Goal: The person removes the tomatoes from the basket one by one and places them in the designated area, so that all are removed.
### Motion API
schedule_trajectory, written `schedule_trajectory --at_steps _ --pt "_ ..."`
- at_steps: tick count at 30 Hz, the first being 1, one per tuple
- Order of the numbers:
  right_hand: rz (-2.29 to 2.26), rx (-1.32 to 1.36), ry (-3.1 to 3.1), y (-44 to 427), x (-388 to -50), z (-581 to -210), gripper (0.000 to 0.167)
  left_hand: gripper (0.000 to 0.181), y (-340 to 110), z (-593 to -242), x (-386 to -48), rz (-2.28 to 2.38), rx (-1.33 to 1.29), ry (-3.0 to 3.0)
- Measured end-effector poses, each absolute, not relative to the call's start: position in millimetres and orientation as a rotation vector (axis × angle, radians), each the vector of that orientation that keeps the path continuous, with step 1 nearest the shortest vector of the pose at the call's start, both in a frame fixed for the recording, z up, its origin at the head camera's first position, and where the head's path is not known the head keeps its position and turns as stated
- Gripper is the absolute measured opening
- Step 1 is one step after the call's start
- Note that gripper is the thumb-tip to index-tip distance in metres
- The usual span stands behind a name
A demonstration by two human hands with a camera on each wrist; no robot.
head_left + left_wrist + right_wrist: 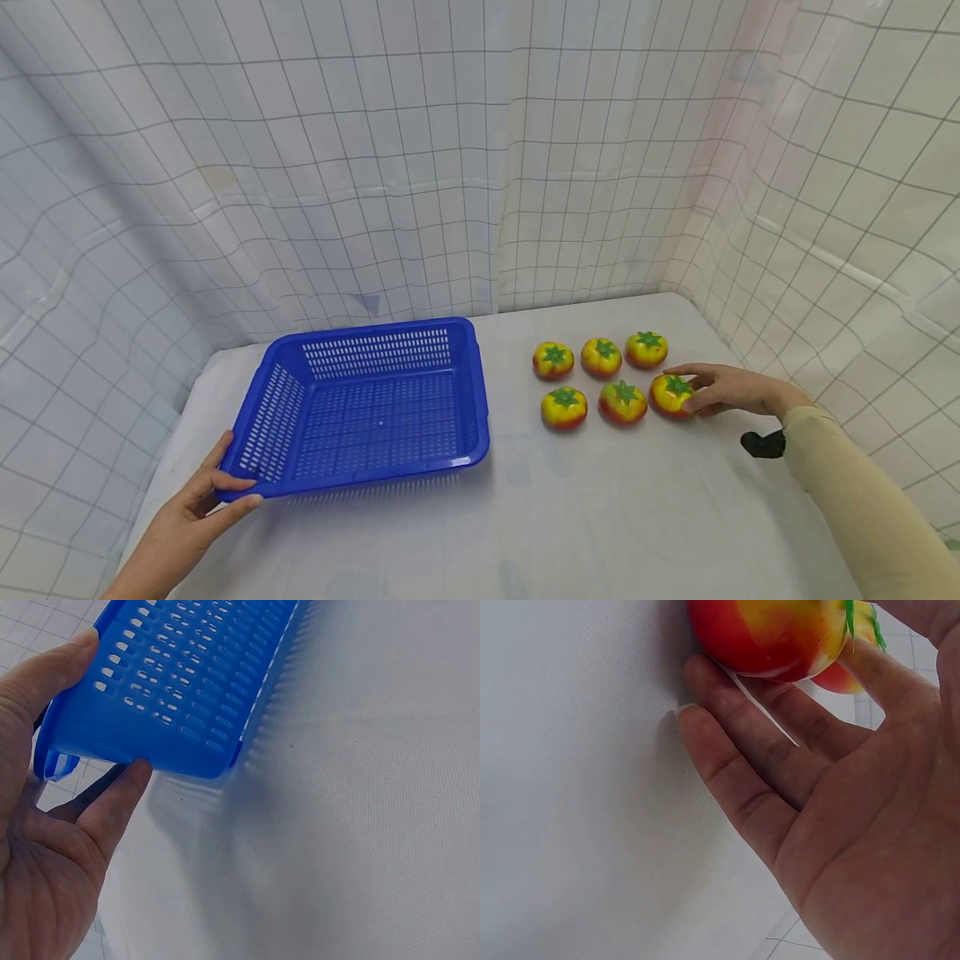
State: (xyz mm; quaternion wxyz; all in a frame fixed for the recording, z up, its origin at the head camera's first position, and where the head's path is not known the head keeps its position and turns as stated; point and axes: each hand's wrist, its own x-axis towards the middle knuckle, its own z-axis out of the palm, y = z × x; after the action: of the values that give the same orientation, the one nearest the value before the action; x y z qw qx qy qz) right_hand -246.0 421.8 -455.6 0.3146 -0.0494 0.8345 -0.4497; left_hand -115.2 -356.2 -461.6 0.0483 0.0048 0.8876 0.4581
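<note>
At the near left corner of the blue plastic basket (382, 483), my left hand (187, 508) grips the rim. The left wrist view shows that hand (60, 832) with its thumb on the basket's edge (150, 697) and a finger underneath. My right hand (731, 390) is at the right side of a yellow-red tomato (670, 395) with a green leafy top. In the right wrist view, the right hand's fingers (742, 780) reach along and under the tomato (769, 634), fairly straight, and the tomato sits on the table.
Several similar tomatoes stand beside it in two rows, among them a front middle one (622, 403) and a back left one (553, 360). A white cloth covers the table (570, 517). White curtains (390, 208) with a grid pattern enclose the back and sides.
</note>
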Motion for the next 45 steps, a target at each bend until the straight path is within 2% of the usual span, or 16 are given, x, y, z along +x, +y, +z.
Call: schedule_trajectory --at_steps 25,45 --pt "-1.162 -0.116 2.197 422.2 -245.3 -456.0 0.085 0.041 -355.1 -459.1 -115.1 1.334 -0.013 2.713" --pt "-1.165 -0.127 2.213 424.3 -245.6 -458.9 0.077 0.04 -356.9 -458.8 -115.3 1.324 -0.009 2.714"
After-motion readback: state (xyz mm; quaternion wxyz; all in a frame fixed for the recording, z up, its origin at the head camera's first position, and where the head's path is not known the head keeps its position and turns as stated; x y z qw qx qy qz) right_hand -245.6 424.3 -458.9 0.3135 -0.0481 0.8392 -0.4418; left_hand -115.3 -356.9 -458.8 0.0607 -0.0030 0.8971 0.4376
